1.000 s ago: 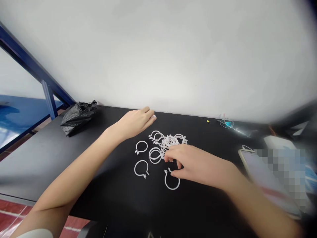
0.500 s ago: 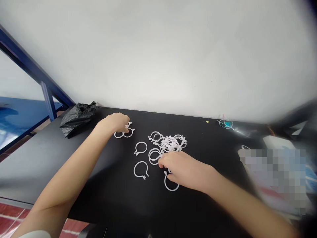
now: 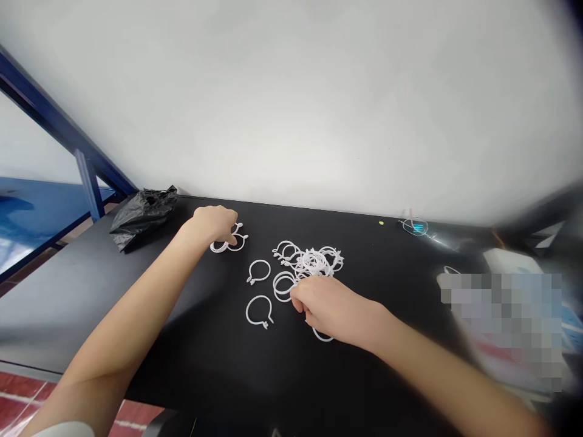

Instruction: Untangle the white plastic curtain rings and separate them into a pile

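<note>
Several white plastic rings with a gap and small knobbed ends lie on the black table (image 3: 204,364). At the left, my left hand (image 3: 215,223) rests over a small group of rings (image 3: 237,249), thumb and fingers apart, the rings showing between them. My right hand (image 3: 334,306) is closed at the near side of the tangled pile of rings (image 3: 314,262). From under its palm shows the curve of one ring (image 3: 323,337), its upper part hidden by the fingers. Two single rings, the farther ring (image 3: 259,261) and the nearer ring (image 3: 259,297), lie between my hands.
A crumpled black plastic bag (image 3: 143,215) lies at the table's back left, beside a blue metal frame (image 3: 88,182). Near the wall (image 3: 291,109) at right is a clear plastic piece with a blue mark (image 3: 418,228). A partly blurred-out package (image 3: 483,358) sits far right.
My right hand has closed further, and the ring beneath it has shifted up and slightly right. In the left group, the ring nearest my left hand now looks doubled. My left hand has barely moved.
</note>
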Demonstrator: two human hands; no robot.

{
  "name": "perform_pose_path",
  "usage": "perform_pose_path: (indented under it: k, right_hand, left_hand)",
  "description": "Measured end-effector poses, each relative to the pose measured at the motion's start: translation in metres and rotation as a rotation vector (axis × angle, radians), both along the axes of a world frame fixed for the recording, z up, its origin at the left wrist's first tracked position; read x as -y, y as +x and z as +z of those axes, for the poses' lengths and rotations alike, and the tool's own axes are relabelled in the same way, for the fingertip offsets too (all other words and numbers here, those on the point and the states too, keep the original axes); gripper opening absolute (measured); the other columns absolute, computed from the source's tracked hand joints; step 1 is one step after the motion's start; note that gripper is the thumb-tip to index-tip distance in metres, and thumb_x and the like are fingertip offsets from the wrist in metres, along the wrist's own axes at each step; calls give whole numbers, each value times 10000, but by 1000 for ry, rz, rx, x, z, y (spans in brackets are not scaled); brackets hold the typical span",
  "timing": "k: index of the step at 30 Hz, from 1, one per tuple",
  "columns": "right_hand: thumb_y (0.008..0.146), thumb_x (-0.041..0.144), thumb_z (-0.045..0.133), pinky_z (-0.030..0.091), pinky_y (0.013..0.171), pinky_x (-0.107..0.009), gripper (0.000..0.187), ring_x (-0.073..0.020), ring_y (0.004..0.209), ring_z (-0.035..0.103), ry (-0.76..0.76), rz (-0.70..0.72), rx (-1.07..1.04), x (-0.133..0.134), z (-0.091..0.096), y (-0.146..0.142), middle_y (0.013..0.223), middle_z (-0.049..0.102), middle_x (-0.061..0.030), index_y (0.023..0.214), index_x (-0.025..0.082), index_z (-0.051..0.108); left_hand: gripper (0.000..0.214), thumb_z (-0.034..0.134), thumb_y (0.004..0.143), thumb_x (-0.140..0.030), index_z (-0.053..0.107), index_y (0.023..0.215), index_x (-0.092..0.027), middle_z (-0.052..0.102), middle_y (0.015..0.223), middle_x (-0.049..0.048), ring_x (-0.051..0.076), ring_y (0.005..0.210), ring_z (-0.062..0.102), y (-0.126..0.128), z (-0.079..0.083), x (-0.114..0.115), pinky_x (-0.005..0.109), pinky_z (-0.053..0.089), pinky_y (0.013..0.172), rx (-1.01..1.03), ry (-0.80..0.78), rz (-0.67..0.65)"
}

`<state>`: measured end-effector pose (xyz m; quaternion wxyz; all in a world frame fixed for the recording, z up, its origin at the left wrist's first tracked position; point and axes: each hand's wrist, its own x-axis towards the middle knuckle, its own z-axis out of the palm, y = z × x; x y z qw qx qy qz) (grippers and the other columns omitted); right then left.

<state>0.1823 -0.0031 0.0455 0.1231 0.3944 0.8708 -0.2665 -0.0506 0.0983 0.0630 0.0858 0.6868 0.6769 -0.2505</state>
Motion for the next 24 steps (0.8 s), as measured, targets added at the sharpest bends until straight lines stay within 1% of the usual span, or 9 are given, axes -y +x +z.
perform_pose_path:
  k: [4,8,12,14,16,18,20,22,24]
  right_hand:
    - [701,-108,510,302,570,-242,273,-137,684,518,1,-3,22,1,-1,1,738,572,-24,758,156,548]
    - [740,-68,499,293,532,-237,235,-135,665,515,4,4,58,1,0,2,801,601,-45,801,151,559]
    - [720,-62,522,335,533,-226,223,-132,666,543,-58,-66,59,-3,6,6,827,634,-56,776,139,599]
    - [730,-34,543,378,542,-217,194,-123,648,566,-111,-139,-96,-9,11,10,766,645,-33,735,143,622]
    - [765,34,584,425,536,-208,145,-107,597,583,-182,-224,-337,-15,18,15,697,656,-5,723,152,658]
    - [788,131,656,458,532,-214,72,-102,575,591,-97,-333,-637,-19,25,20,680,672,4,735,162,694]
    - [782,210,723,492,533,-227,44,-110,582,612,38,-416,-945,-21,31,23,688,690,2,761,172,713]
    - [767,224,762,528,551,-241,59,-124,622,646,127,-433,-1170,-19,35,25,719,710,-6,768,184,718]
    - [765,181,768,557,578,-250,48,-131,668,667,165,-403,-1294,-15,36,23,751,720,-9,765,197,723]
  left_hand:
    - [523,644,782,-448,590,1244,-212,668,1216,190,373,1058,647,4,4,6,388,503,780,-21,43,-6]
    - [490,573,862,-455,555,1247,-152,663,1204,185,362,1055,647,11,12,25,392,505,787,39,219,-116]
    - [391,548,897,-491,595,1140,-189,701,1097,93,257,940,673,22,21,46,345,524,769,446,358,-385]
    - [298,529,922,-452,626,1031,-192,705,1005,63,198,870,665,32,25,55,301,535,721,738,499,-496]
    - [248,478,958,-376,624,970,-176,687,962,69,180,860,647,40,29,61,291,543,684,956,792,-520]
    - [251,454,972,-365,611,992,-170,671,982,84,189,906,639,45,32,67,294,548,670,1050,928,-562]
    - [364,490,946,-482,576,1114,-170,655,1078,108,208,957,638,47,34,71,292,548,662,1034,851,-648]
    - [623,529,859,-660,504,1240,-168,642,1143,126,220,945,647,48,33,74,286,535,644,956,734,-716]
    - [763,524,781,-769,490,1238,-159,670,1055,102,203,836,658,51,29,76,266,495,592,885,667,-755]
